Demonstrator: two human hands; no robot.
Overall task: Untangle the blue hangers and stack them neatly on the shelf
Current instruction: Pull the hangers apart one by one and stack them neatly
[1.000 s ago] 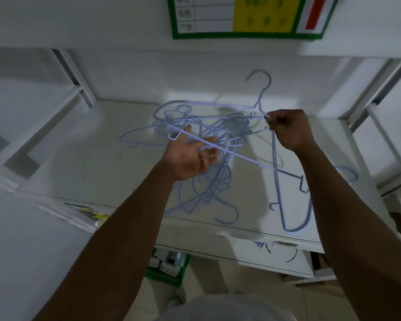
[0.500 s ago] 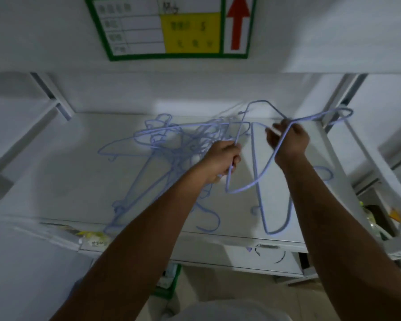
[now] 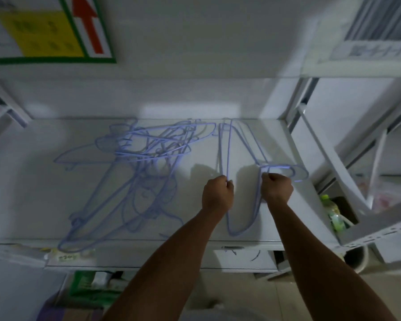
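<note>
hands first: my left hand point(image 3: 217, 194) is closed on the straight bar of a blue hanger point(image 3: 240, 181), and my right hand point(image 3: 277, 188) is closed on the same hanger near its hook. this hanger lies at the right end of the shelf point(image 3: 33, 200), its hook pointing toward the right edge. left of my hands, apart from it, the tangle point(image 3: 137, 163) of blue hangers sprawls across the shelf's middle. below the shelf's right end, a green bottle point(image 3: 332, 213) shows.

Both forearms bare, no sleeves in view. Left hand point(image 3: 217, 195) and right hand point(image 3: 276, 190): no gloves, rings, watch or bands visible. Pale garment at frame bottom, blurred.
</note>
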